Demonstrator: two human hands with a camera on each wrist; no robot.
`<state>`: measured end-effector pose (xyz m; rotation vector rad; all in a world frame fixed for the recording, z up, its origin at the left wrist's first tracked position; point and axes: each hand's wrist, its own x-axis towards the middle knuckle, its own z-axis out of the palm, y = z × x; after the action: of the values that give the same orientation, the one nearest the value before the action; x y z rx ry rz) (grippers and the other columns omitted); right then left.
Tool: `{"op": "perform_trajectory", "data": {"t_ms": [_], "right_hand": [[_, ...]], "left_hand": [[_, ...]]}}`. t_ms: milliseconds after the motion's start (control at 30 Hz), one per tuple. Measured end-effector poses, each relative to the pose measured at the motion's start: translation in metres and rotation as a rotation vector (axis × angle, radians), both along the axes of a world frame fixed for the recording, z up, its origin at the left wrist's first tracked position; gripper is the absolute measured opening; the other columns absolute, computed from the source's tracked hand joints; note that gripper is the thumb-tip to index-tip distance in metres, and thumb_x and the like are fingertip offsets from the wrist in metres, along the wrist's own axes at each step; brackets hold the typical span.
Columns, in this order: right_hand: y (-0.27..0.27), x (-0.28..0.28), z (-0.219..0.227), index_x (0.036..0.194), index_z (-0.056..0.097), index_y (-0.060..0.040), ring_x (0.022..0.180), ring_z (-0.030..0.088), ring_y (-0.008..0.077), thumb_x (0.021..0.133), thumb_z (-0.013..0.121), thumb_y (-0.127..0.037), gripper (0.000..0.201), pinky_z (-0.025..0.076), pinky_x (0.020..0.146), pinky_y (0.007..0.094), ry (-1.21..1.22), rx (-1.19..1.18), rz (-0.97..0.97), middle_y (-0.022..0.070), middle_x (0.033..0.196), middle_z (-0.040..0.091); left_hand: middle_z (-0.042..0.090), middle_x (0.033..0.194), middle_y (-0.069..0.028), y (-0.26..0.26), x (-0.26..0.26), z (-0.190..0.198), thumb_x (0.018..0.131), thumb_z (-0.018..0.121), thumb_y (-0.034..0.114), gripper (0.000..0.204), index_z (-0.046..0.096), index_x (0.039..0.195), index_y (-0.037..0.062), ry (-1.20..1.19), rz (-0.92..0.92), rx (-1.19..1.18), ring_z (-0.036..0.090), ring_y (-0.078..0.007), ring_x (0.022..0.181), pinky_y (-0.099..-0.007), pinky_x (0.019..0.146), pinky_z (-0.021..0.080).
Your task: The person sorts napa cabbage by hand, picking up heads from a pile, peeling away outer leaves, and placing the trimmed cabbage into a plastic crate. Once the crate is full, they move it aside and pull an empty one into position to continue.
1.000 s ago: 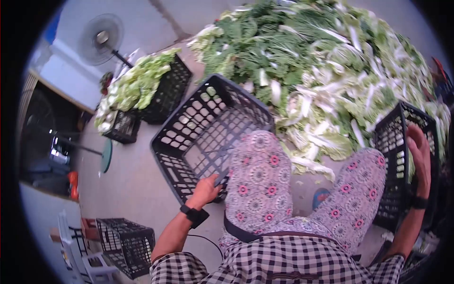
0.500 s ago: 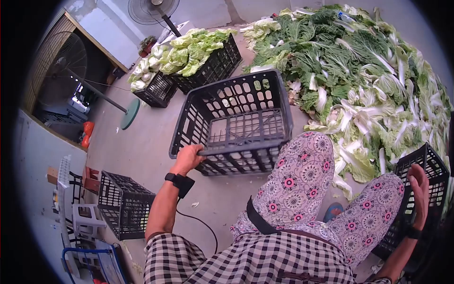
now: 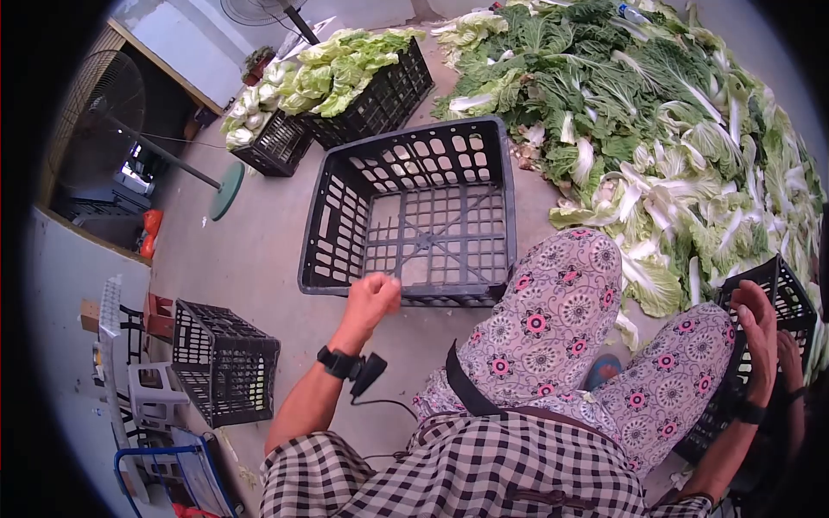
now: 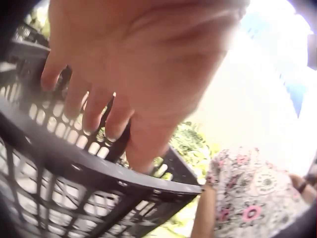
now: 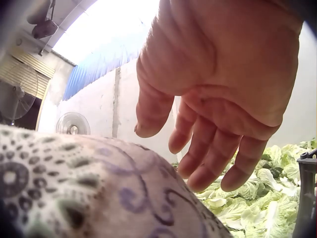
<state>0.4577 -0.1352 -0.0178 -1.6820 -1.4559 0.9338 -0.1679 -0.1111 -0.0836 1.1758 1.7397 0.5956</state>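
1. Head view: A large rectangular crate of black slotted plastic [image 3: 427, 241] is seen upright on the floor, ahead of the left knee and just beside the heap of green-and-white cabbage leaves [image 3: 639, 138]. The left hand [image 3: 375, 296] is held at its near rim. A thin black cable [image 3: 380, 401] is hung from the left wrist; it could be snagged on the rim if the large crate were dragged past. Leaves could be crushed if it were pushed into the heap. Beside the right hand [image 3: 756, 321], a smaller black plastic lattice crate [image 3: 787, 289] is partly hidden by the right leg and lost in the dark lens edge; a hand-like shape [image 3: 789, 358] there cannot be made out.

2. Left wrist view: The left fingers are loosely extended over the rim, with nothing gripped; whether the rim is touched by the thumb cannot be told. With so slack a hold, the rim could slip away under a pull. The right side is washed out by glare.

3. Right wrist view: The right fingers are relaxed and slightly bent, with nothing held. Much is covered by the patterned knee, and the dark upright at the right edge is cut off.
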Motion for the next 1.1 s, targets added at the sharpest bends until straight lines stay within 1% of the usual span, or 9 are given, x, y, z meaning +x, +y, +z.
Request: {"op": "perform_trajectory", "data": {"t_ms": [67, 200, 333, 367, 500, 667, 933, 1067, 1100], "right_hand": [[-0.001, 0.002, -0.001, 0.123, 0.047, 0.0008, 0.101, 0.053, 0.0187, 0.081, 0.065, -0.038, 0.06, 0.04, 0.091, 0.0305, 0.014, -0.018, -0.023, 0.0116, 0.111, 0.055], [0.007, 0.014, -0.011, 0.125, 0.045, 0.0009, 0.105, 0.052, 0.0202, 0.084, 0.062, -0.034, 0.057, 0.04, 0.092, 0.032, -0.003, -0.084, 0.011, 0.0129, 0.114, 0.054], [0.01, 0.01, -0.005, 0.126, 0.044, 0.0018, 0.103, 0.053, 0.0208, 0.084, 0.062, -0.036, 0.059, 0.04, 0.091, 0.0317, -0.013, -0.103, 0.076, 0.0144, 0.114, 0.054], [0.01, 0.011, -0.008, 0.125, 0.044, 0.0023, 0.1, 0.054, 0.0201, 0.082, 0.063, -0.039, 0.063, 0.041, 0.09, 0.0309, -0.041, -0.089, 0.064, 0.0137, 0.112, 0.054], [0.01, 0.01, -0.016, 0.124, 0.045, 0.0027, 0.097, 0.053, 0.0178, 0.081, 0.064, -0.043, 0.066, 0.042, 0.088, 0.0301, 0.018, -0.112, 0.114, 0.012, 0.108, 0.055], [0.018, 0.023, -0.007, 0.123, 0.046, 0.0026, 0.098, 0.053, 0.0175, 0.082, 0.063, -0.036, 0.059, 0.041, 0.089, 0.0303, -0.012, -0.088, 0.084, 0.012, 0.109, 0.055], [0.041, 0.04, -0.026, 0.13, 0.041, -0.0008, 0.112, 0.048, 0.0206, 0.089, 0.055, -0.029, 0.052, 0.037, 0.095, 0.0331, -0.016, -0.024, 0.06, 0.0129, 0.123, 0.049], [0.058, 0.041, -0.046, 0.131, 0.041, -0.0033, 0.104, 0.051, 0.0189, 0.089, 0.055, -0.031, 0.052, 0.038, 0.091, 0.032, 0.027, -0.007, 0.107, 0.0114, 0.121, 0.051], [0.061, 0.041, -0.048, 0.131, 0.041, -0.0038, 0.103, 0.051, 0.0183, 0.089, 0.055, -0.032, 0.052, 0.038, 0.09, 0.0313, 0.02, -0.026, 0.107, 0.0109, 0.121, 0.051]], "left_hand": [[0.062, 0.087, -0.006, -0.026, -0.007, -0.016, 0.086, 0.057, 0.044, 0.04, 0.056, 0.094, 0.0045, -0.542, 0.341, -0.295, 0.062, -0.0177, 0.067, -0.0314, 0.064, 0.053], [0.049, 0.115, -0.0157, -0.009, 0.003, -0.034, 0.083, 0.052, 0.057, 0.065, 0.044, 0.119, 0.0038, -0.91, 0.765, -0.319, 0.053, -0.031, 0.098, -0.0466, 0.081, 0.05], [0.041, 0.124, -0.0202, 0.022, 0.006, -0.062, 0.087, 0.054, 0.045, 0.059, 0.039, 0.123, 0.0015, -0.985, 0.863, -0.193, 0.045, -0.0372, 0.11, -0.0545, 0.088, 0.044], [0.043, 0.121, -0.022, 0.029, 0.002, -0.065, 0.087, 0.053, 0.022, 0.036, 0.044, 0.112, -0.0028, -1.107, 0.971, -0.283, 0.046, -0.0383, 0.108, -0.0589, 0.09, 0.042], [0.045, 0.118, -0.0239, 0.043, 0.003, -0.041, 0.077, 0.046, 0.0, 0.013, 0.046, 0.088, -0.0055, -1.151, 1.068, -0.228, 0.047, -0.0424, 0.109, -0.0648, 0.094, 0.037], [0.048, 0.114, -0.0207, 0.051, -0.026, -0.006, 0.075, 0.05, 0.001, 0.027, 0.046, 0.101, -0.0037, -1.179, 1.005, -0.129, 0.048, -0.0419, 0.107, -0.0657, 0.092, 0.037], [0.043, 0.116, -0.0256, -0.034, -0.089, 0.094, 0.069, 0.054, 0.0, 0.038, 0.041, 0.104, -0.0053, -1.208, 1.071, 0.37, 0.044, -0.0444, 0.107, -0.0643, 0.095, 0.034], [0.048, 0.106, -0.0264, -0.099, -0.14, 0.137, 0.071, 0.055, 0.0, 0.016, 0.045, 0.082, -0.0055, -1.19, 1.153, 0.735, 0.045, -0.0492, 0.107, -0.0677, 0.097, 0.031], [0.046, 0.108, -0.0255, -0.117, -0.163, 0.145, 0.069, 0.053, -0.001, 0.028, 0.04, 0.093, -0.0084, -1.341, 1.124, 0.693, 0.045, -0.0462, 0.105, -0.063, 0.097, 0.035]]}}
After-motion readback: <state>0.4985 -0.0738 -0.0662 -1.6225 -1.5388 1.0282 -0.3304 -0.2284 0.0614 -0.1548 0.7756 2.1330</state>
